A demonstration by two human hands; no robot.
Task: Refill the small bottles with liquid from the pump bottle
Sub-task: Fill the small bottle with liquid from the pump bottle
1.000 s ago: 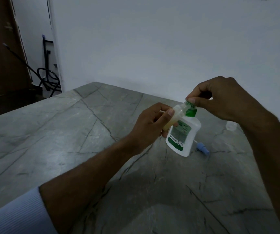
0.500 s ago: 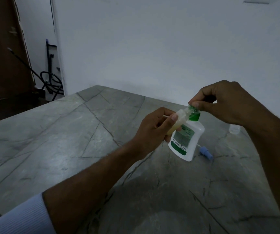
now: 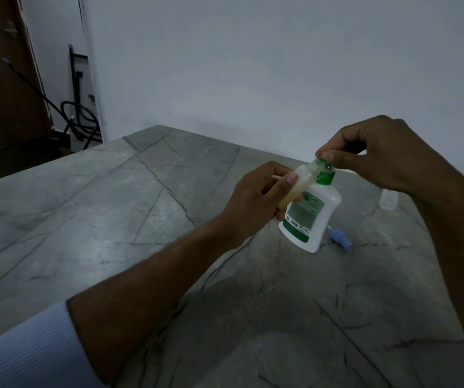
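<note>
A white pump bottle (image 3: 313,217) with a green label and green collar stands on the grey stone table (image 3: 130,208). My left hand (image 3: 256,200) grips a small clear bottle (image 3: 299,184), tilted, holding yellowish liquid, its mouth up against the green pump head. My right hand (image 3: 370,154) pinches down on the green pump head (image 3: 324,168) from above, fingers closed over it. A second small clear bottle (image 3: 389,200) stands behind my right wrist, partly hidden.
A blue cap with a thin tube (image 3: 340,238) lies on the table just right of the pump bottle. The table's far corner meets a white wall. A dark doorway with black cables (image 3: 77,119) is at the far left.
The view has shifted slightly, so hands and bottles sit a little lower and to the right. Both hands keep the same hold on the small bottle and pump head.
</note>
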